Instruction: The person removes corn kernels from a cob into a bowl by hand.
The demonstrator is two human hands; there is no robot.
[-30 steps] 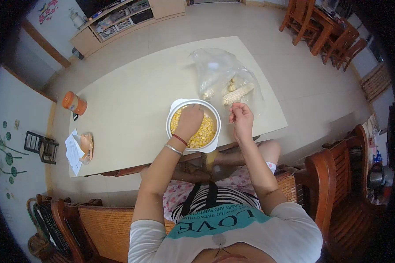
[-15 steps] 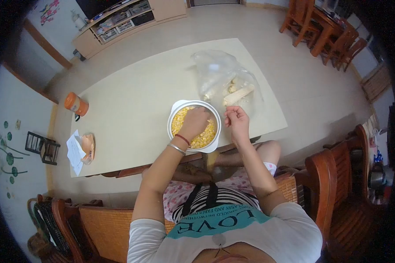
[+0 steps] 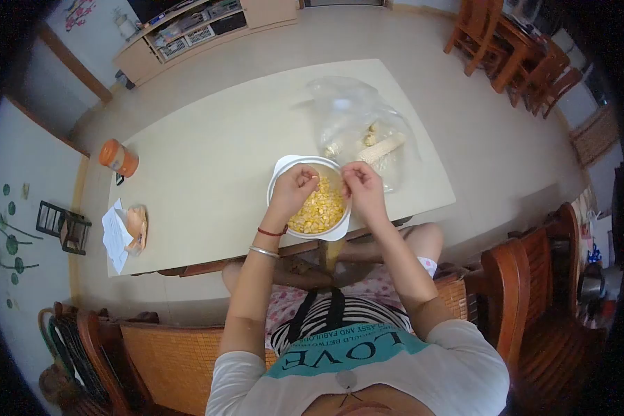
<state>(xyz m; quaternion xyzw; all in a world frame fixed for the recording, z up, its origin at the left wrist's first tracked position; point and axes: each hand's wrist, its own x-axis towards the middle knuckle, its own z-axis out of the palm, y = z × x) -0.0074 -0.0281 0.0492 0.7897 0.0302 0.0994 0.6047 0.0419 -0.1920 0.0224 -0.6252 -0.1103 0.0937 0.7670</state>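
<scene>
A white two-handled pot (image 3: pixel 335 231) near the table's front edge holds loose yellow corn kernels (image 3: pixel 319 208). My left hand (image 3: pixel 295 188), with a red cord and a silver bangle at the wrist, is over the pot's left side, fingers pinched; what they hold is too small to make out. At the pot's right rim my right hand (image 3: pixel 362 187) is also pinched, its fingertips close to the kernels, their content unclear. Behind the pot, a clear plastic bag (image 3: pixel 347 104) contains a pale bare cob (image 3: pixel 383 148) and other cob pieces.
On the table (image 3: pixel 208 152), an orange jar (image 3: pixel 118 157) lies at the far left, with white papers (image 3: pixel 115 237) and a wrapped item (image 3: pixel 136 229) nearer me. Wooden chairs stand at the right. A low cabinet (image 3: pixel 142 61) is beyond the table.
My left hand has risen out of the kernels and moved left, its fingertips now in view. My right hand has shifted left to the pot's rim.
</scene>
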